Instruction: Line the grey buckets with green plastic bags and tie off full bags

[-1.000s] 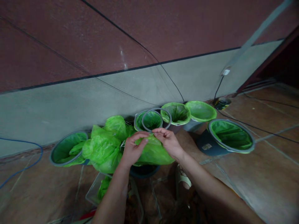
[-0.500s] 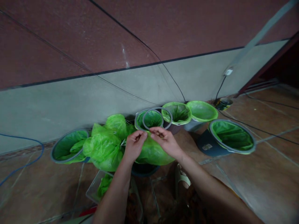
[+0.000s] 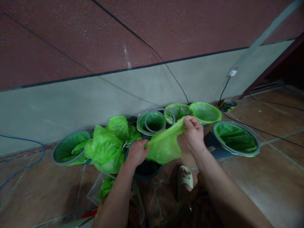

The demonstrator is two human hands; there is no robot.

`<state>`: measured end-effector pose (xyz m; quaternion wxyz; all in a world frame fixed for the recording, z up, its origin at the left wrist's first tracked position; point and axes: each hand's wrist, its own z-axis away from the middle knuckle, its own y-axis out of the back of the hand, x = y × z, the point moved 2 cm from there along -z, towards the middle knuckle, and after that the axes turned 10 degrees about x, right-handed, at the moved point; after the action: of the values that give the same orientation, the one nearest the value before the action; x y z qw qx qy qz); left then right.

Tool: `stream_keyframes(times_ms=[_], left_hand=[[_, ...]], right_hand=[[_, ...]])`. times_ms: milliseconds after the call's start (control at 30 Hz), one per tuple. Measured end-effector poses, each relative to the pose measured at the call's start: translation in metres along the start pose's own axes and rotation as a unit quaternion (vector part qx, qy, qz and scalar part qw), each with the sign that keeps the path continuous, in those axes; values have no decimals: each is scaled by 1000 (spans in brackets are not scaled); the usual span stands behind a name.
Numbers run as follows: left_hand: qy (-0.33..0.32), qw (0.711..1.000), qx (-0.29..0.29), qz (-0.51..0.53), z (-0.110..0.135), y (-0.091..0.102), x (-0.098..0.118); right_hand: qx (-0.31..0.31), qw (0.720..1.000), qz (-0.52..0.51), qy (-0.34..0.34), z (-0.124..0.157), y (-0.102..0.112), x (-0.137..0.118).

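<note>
Between my hands a thin green plastic bag is stretched out on a slant, hanging over a dark blue bin. My left hand is closed on the bag's lower left end, close to the bin's rim. Higher up and to the right, my right hand pinches the bag's other end. The dark bin below looks unlined inside, though the bag and my left hand cover part of it. Tied green bags sit bunched just left of my left hand.
Along the wall stand several lined bins, including a left bin, a right bin and a back bin. A grey ring rests across the bins. A clear box holds green bags. A blue cable lies left.
My hands were close together at the bag's edge; now they are apart. My right hand has moved right and up, pulling the bag out wide. More of the dark bin shows.
</note>
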<state>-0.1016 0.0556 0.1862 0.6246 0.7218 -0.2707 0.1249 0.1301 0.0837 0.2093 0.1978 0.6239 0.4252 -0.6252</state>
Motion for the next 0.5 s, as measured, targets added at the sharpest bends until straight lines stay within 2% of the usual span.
stream_keyframes(times_ms=[100,233,400,500], left_hand=[[16,998,9,-57,0,2,-13],[28,996,50,-61,0,8,-23],[41,987,131,-78,-1,15,-25],[70,982,171,-26,-3,20,-28]], right_hand=[[82,995,-55,28,-24,22,-7],[148,984,-80,58,-42,45,-16],[232,965,-102,62,-48,60,-23],[284,952,-107,45,-50,66,-25]])
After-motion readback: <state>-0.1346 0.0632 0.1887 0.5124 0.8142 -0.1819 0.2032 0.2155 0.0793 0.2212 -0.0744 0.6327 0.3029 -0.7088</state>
